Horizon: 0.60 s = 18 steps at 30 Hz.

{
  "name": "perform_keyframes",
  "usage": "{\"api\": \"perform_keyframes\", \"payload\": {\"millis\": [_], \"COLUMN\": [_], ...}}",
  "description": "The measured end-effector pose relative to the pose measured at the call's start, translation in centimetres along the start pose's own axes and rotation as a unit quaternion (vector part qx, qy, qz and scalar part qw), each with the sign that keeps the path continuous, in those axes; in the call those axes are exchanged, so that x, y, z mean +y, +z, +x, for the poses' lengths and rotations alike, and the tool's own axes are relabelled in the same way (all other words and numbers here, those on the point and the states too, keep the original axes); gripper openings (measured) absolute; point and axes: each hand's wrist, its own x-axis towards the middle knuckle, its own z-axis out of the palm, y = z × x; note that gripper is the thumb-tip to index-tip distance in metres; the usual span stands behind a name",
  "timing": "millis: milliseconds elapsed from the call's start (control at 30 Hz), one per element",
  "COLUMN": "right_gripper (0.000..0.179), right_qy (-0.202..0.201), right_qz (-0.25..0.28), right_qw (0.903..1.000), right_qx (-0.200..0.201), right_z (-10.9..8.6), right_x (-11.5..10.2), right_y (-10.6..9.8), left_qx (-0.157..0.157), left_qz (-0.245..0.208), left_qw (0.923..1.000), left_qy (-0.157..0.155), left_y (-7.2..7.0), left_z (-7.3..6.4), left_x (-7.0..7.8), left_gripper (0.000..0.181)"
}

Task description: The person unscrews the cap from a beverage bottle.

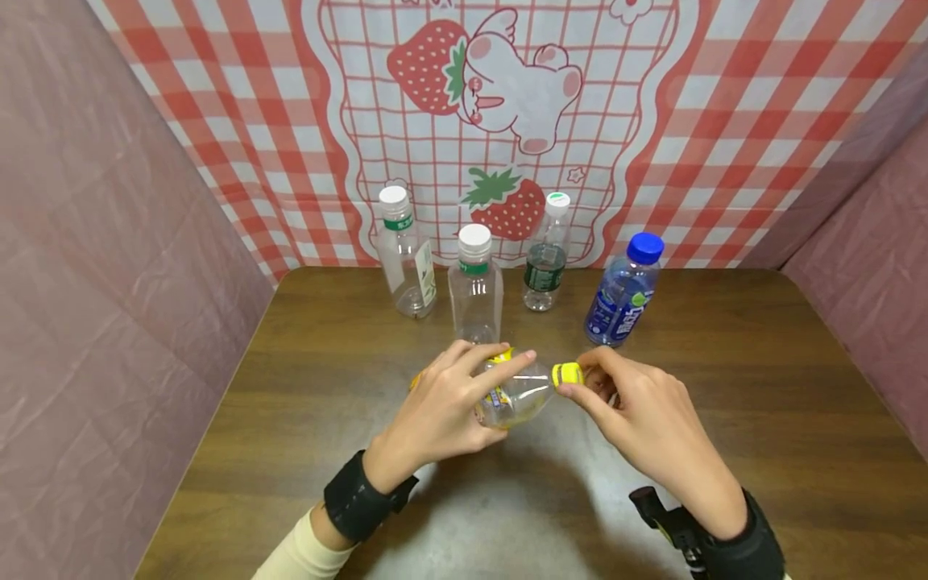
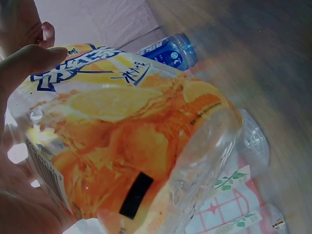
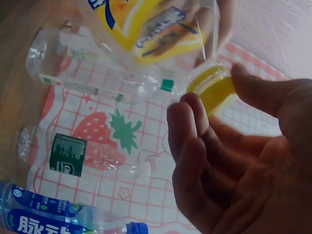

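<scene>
Bottle at lower centre fills curled left hand, right hand pinches yellow cap: seemingly cap-turning, needing steady counter-hold next.

Four bottles are standing on the worktop behind a fifth bottle, its cap pointing right.

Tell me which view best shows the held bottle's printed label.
The left wrist view: there the label fills much of the frame, its orange fruit picture facing the camera. The head view shows only small parts, the left hand covering much of it; the right wrist view shows a section cut off by the top edge.
</scene>
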Motion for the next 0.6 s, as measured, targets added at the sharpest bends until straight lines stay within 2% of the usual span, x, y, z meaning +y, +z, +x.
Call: {"api": "perform_keyframes", "payload": {"millis": [133,233,500,600], "right_gripper": [0.029,0.032,0.043,0.050], "right_qy": [-0.052,-0.070,-0.075,-0.060], "right_qz": [0.027,0.043,0.078,0.079], "right_qw": [0.9981,0.9964,0.9939,0.9950], "right_qx": [0.017,0.021,0.018,0.011], "right_z": [0.04,0.06,0.04,0.05], "right_x": [0.13,0.19,0.24,0.18], "right_y": [-0.48,-0.67,-0.80,-0.90], "left_qx": [0.007,0.010,0.013,0.015], "left_qz": [-0.013,-0.019,-0.030,-0.031], "left_qw": [0.9999,0.9998,0.9995,0.9994], "left_qy": [-0.004,-0.005,-0.006,-0.008], "left_y": [-0.08,-0.12,-0.22,-0.29], "left_z": [0.09,0.09,0.07,0.08], "left_x": [0.02,0.07,0.10,0.12], "left_gripper": [0.092,0.091,0.091,0.091]}}
